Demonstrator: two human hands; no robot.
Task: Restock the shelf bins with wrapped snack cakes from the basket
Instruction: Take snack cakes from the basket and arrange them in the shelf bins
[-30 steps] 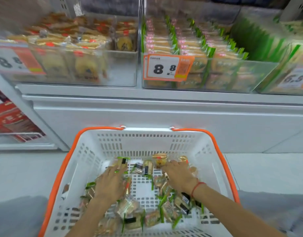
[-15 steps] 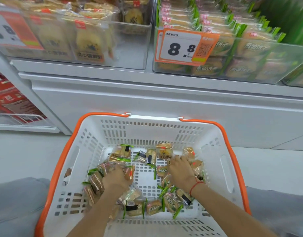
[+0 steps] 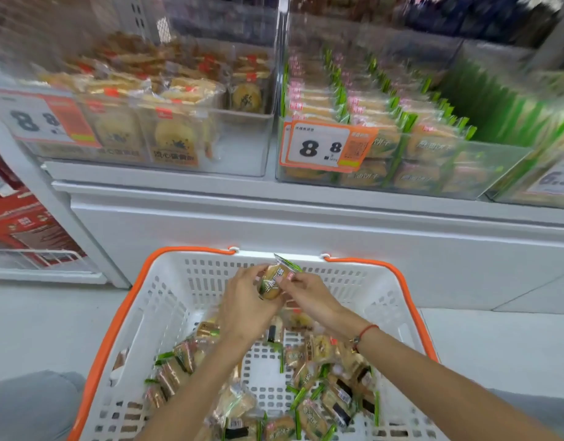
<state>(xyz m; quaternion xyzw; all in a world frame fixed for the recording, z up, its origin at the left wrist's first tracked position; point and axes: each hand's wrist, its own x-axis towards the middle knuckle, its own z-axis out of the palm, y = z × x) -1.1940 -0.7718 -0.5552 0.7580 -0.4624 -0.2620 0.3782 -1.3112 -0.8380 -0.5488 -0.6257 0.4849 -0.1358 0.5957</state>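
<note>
A single wrapped snack cake [image 3: 272, 282] was pinched between the closed fingers of the left hand [image 3: 242, 305] and the right hand [image 3: 309, 296], raised above the white basket [image 3: 166, 300]. Its clear wrapper showed a round golden cake and green ends. More cakes [image 3: 319, 396] lay loose in the basket below the clear shelf bins [image 3: 401, 173].

One wrapped snack cake [image 3: 272, 281], clear film with green ends, is sitting tilted in the grip, pinched from both sides. Loose cakes [image 3: 319, 396] are lying jumbled directly below the grip on the white orange-rimmed basket [image 3: 166, 300] floor. Clear shelf bins [image 3: 401, 173] are sitting above and beyond the grip, holding cakes in rows.
</note>
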